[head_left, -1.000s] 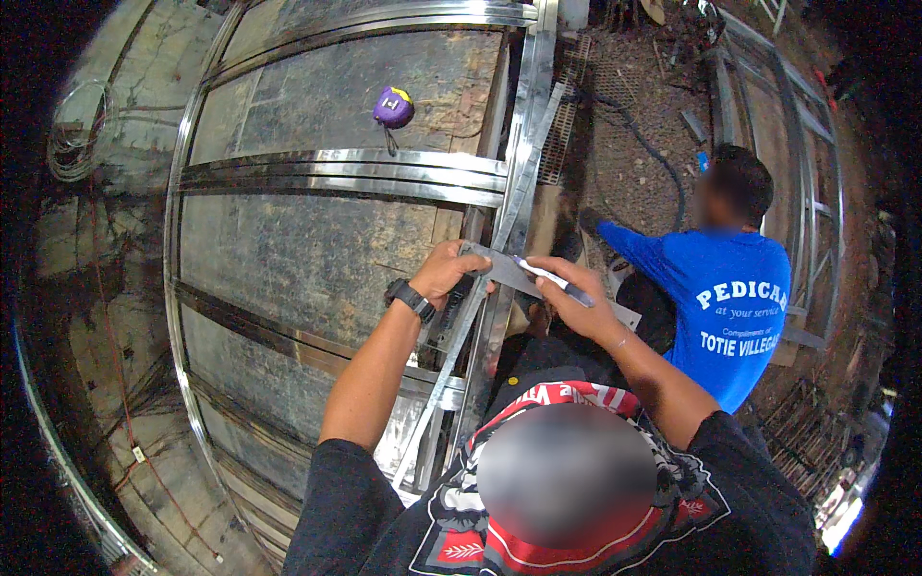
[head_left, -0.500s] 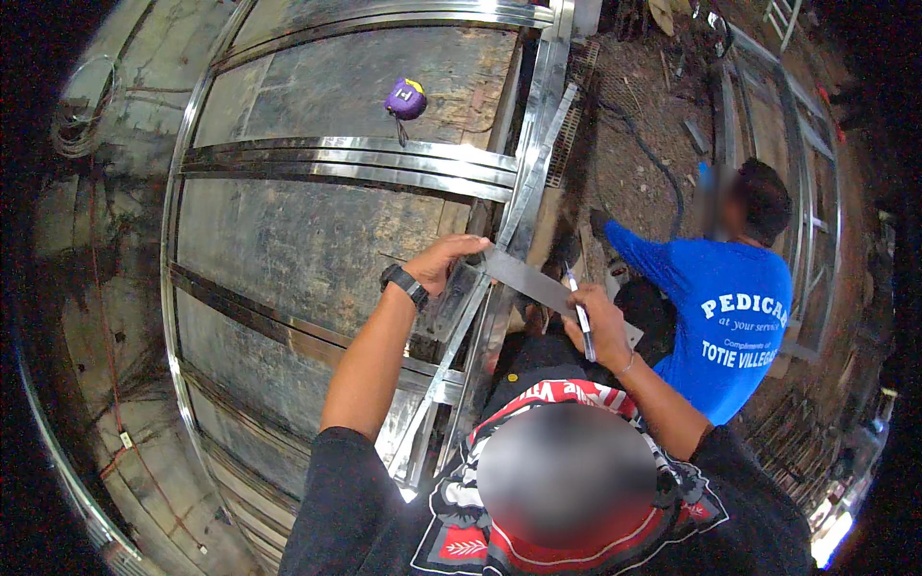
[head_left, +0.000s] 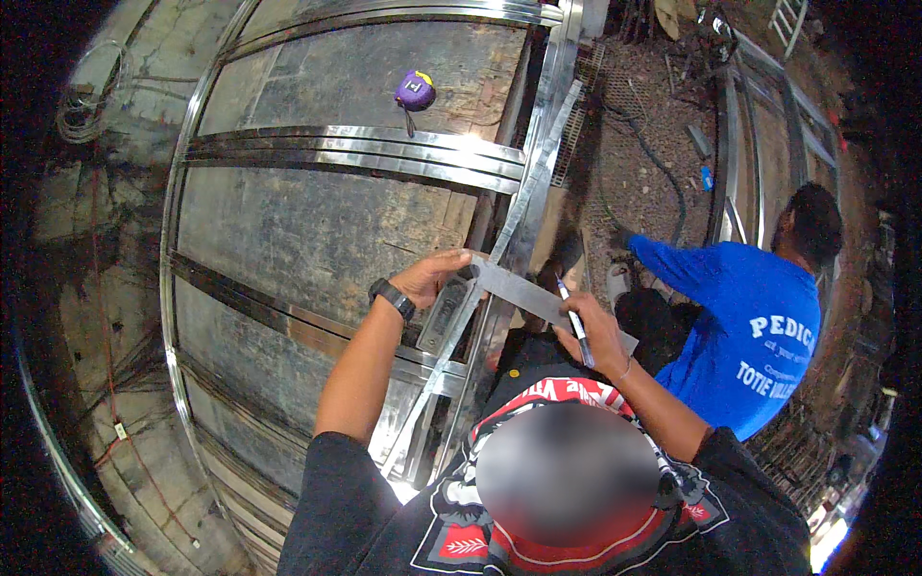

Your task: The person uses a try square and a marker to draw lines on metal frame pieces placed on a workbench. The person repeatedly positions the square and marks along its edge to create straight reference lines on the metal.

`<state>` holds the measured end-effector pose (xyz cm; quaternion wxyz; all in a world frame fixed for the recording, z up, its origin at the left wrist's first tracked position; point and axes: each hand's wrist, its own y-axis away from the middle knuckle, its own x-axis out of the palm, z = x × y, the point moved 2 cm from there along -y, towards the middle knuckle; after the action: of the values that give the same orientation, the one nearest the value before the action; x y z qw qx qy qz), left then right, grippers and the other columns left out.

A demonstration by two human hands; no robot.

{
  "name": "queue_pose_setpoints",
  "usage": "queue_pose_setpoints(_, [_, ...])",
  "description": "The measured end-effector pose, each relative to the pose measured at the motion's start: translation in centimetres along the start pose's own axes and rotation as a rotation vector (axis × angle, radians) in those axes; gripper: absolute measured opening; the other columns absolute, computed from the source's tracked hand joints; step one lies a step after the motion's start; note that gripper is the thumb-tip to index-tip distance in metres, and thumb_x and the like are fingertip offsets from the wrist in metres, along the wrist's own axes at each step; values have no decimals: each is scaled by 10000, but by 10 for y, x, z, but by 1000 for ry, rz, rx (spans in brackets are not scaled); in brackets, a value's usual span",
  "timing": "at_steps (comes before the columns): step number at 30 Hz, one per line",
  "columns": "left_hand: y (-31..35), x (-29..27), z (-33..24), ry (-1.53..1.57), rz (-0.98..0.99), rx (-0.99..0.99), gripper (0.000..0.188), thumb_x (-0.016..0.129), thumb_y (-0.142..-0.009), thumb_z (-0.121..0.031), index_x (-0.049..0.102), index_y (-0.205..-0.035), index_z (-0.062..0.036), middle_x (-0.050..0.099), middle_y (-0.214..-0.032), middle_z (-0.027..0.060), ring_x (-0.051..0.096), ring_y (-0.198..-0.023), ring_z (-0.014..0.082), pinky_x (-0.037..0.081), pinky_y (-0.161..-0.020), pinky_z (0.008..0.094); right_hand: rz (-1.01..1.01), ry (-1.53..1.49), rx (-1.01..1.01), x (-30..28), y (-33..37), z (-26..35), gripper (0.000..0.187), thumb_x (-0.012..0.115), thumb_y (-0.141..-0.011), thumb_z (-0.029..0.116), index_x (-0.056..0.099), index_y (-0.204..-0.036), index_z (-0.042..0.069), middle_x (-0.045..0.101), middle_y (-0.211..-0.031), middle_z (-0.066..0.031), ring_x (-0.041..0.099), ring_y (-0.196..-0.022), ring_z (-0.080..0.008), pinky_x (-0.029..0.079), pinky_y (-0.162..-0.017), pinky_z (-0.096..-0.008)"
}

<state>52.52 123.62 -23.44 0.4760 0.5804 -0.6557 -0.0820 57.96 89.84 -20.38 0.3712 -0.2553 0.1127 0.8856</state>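
Note:
A metal square with a flat grey blade (head_left: 523, 291) and a thicker stock (head_left: 445, 319) lies across a long, thin metal strip (head_left: 526, 206) on the frame. My left hand (head_left: 434, 278) grips the square at its corner, thumb and fingers closed around it. At the blade's other end, my right hand (head_left: 597, 336) is closed on a white pen (head_left: 577, 322) and also touches the blade. The pen points up and away from me. Some of the right fingers are hidden behind the hand.
A shiny metal frame (head_left: 346, 152) over dark boards (head_left: 365, 82) stretches to my left. On it lies a purple tape measure (head_left: 415, 91). At right, a co-worker in a blue shirt (head_left: 744, 317) crouches. A dark hose (head_left: 663, 158) and blue object (head_left: 708, 179) lie on the ground.
The square has shifted slightly left in view, with its stock showing more clearly. The co-worker has moved right, turning away. The pen stays in my right hand.

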Motion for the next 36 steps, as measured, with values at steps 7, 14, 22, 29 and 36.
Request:
queue_pose_setpoints(7, [-2, 23, -9, 131, -17, -144, 394, 723, -992, -365, 647, -1211, -46, 742, -1084, 115, 755, -931, 255, 641, -838, 439, -56, 6, -8, -17, 11, 13, 438, 813, -778, 74, 593, -1156, 62, 648, -1129, -176, 673, -1047, -401, 551, -895, -415])
queue_pose_setpoints(14, [4, 41, -10, -11, -41, -60, 453, 671, -1020, -447, 620, -1228, -48, 724, -1056, 110, 753, -864, 261, 657, -766, 407, -57, -4, 14, -21, 14, 13, 448, 817, -756, 46, 591, -1142, 59, 647, -1117, -176, 671, -1070, -393, 541, -921, -419])
queue_pose_setpoints(22, [2, 38, -7, -32, 16, -35, 508, 641, -1024, -498, 614, -1234, -37, 730, -1005, 141, 768, -817, 296, 656, -750, 427, -57, -5, 21, -25, 11, 13, 425, 814, -778, 71, 592, -1141, 61, 648, -1130, -182, 667, -1062, -409, 544, -910, -431])
queue_pose_setpoints(29, [3, 38, -15, 78, 36, -85, 469, 647, -1025, -434, 650, -1183, 7, 755, -1033, 199, 771, -869, 361, 646, -812, 482, -39, -23, 51, -26, 11, 14, 425, 815, -788, 91, 591, -1148, 57, 650, -1133, -187, 673, -1059, -415, 547, -903, -440])
queue_pose_setpoints(36, [4, 38, -17, 100, 26, -96, 441, 657, -1009, -353, 638, -1212, 38, 749, -1063, 236, 765, -918, 392, 633, -871, 522, -38, -11, 57, -27, 11, 10, 444, 821, -790, 101, 582, -1162, 58, 645, -1135, -188, 672, -1063, -419, 547, -900, -444])
